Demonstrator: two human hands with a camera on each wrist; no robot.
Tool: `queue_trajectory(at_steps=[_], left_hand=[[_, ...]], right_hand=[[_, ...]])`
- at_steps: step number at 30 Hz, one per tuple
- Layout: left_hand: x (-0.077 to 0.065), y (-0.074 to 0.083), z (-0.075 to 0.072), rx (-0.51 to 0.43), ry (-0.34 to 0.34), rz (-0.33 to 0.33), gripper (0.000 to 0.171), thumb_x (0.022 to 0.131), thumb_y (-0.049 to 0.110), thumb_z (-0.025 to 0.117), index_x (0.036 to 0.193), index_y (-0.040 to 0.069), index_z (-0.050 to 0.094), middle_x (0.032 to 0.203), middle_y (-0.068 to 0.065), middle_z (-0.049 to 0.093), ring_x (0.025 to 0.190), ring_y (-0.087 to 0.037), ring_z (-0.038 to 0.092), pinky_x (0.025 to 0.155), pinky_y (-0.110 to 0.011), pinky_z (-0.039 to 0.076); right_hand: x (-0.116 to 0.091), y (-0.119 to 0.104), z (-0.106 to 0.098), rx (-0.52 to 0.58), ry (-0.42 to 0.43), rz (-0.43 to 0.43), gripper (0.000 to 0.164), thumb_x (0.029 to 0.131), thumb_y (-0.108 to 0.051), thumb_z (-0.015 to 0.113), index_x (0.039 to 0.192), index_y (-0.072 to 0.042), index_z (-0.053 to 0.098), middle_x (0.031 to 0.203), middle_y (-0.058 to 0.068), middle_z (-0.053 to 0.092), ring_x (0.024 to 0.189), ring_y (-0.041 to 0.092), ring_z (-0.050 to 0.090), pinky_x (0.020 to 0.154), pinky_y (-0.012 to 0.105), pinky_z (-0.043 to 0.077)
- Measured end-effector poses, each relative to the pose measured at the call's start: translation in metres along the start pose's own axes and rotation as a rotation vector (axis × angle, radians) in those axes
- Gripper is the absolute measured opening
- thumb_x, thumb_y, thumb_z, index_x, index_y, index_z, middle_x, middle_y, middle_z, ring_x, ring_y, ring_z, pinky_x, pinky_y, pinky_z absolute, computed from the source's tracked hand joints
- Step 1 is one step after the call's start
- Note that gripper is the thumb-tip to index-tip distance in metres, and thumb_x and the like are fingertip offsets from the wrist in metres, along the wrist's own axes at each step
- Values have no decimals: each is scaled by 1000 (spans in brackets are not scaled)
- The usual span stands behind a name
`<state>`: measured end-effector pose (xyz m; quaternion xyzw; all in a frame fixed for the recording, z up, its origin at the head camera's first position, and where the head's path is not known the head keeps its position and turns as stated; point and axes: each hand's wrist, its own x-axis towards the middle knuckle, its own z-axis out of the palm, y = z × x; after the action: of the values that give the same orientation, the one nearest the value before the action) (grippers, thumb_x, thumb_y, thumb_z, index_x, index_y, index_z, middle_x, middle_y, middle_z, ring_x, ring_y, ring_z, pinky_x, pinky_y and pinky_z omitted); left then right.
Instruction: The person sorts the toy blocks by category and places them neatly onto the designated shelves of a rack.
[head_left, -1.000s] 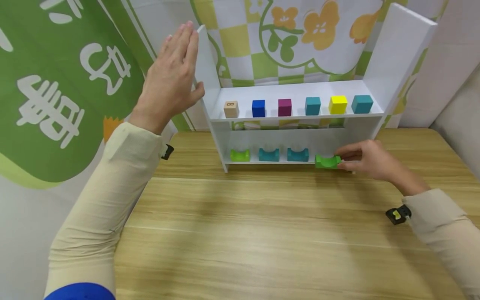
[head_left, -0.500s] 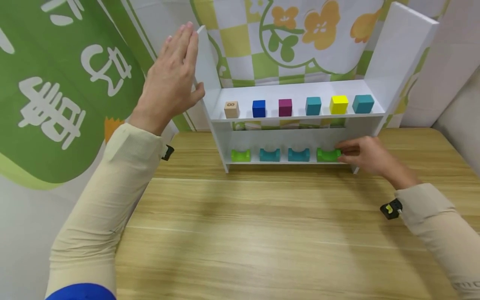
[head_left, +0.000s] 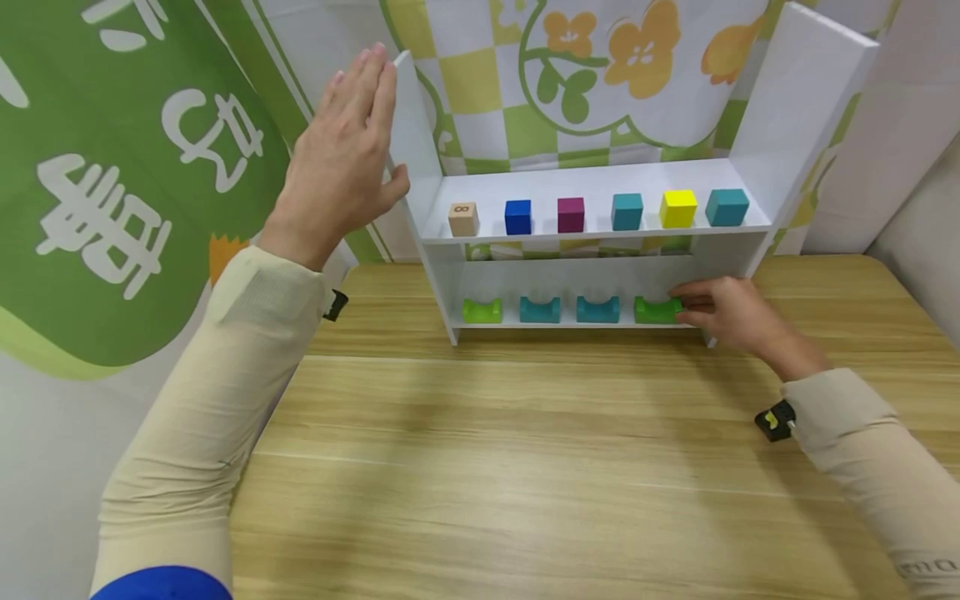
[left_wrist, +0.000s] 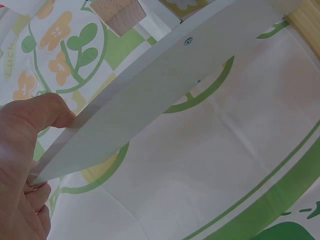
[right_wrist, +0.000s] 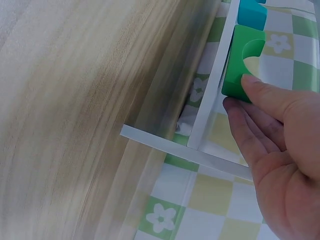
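Note:
My right hand (head_left: 738, 315) pinches the right end of a green block with a curved notch (head_left: 657, 311) at the lower level of a white shelf (head_left: 585, 236). In the right wrist view, the thumb lies by the notch of the green block (right_wrist: 243, 60) and the fingers are below its end. Left of it stand two teal notched blocks (head_left: 597, 310) (head_left: 540, 310) and a lime-green one (head_left: 482, 312), notches upward. My left hand (head_left: 337, 150) holds the shelf's left side panel (left_wrist: 115, 110) by its edge, the thumb on one side and fingers on the other.
Along the upper level sit several cubes: wooden with a figure (head_left: 463, 219), blue (head_left: 517, 217), maroon (head_left: 570, 215), teal (head_left: 627, 212), yellow (head_left: 678, 209) and another teal (head_left: 727, 207). The shelf stands on a wooden table (head_left: 525, 467) before a patterned cloth (head_left: 480, 83).
The green notched block has moved back and slightly up onto the lower shelf level, in line with the others, still between my right fingers. The left hand has stayed in place.

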<state>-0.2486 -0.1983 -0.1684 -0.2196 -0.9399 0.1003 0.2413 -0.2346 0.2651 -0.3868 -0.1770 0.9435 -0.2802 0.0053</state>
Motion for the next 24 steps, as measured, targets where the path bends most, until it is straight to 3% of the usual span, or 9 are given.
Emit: queue_trajectory(at_steps=[15, 20, 24], left_hand=[[1, 1, -2, 4, -13, 0, 95, 101, 27, 63, 167, -5, 3, 178, -20, -1, 167, -36, 4, 138, -44, 1], [-1, -4, -2, -95, -10, 7, 98, 100, 26, 66, 168, -1, 1, 179, -15, -3, 168, -32, 2, 139, -43, 0], [-3, -10, 1, -230, 68, 7, 102, 99, 24, 70, 170, 4, 0, 180, -9, -2, 168, -28, 7, 139, -40, 3]], right_hand=[[0, 2, 0, -23, 12, -23, 40, 96, -3, 74, 133, 10, 67, 135, 35, 65, 118, 51, 70, 93, 54, 64], [-6, -1, 0, -58, 121, -74, 43, 91, -3, 79, 131, 9, 69, 130, 33, 69, 115, 50, 71, 93, 60, 62], [-17, -9, -4, -73, 194, -71, 43, 93, -12, 80, 131, 6, 71, 129, 30, 71, 113, 49, 72, 93, 63, 61]])
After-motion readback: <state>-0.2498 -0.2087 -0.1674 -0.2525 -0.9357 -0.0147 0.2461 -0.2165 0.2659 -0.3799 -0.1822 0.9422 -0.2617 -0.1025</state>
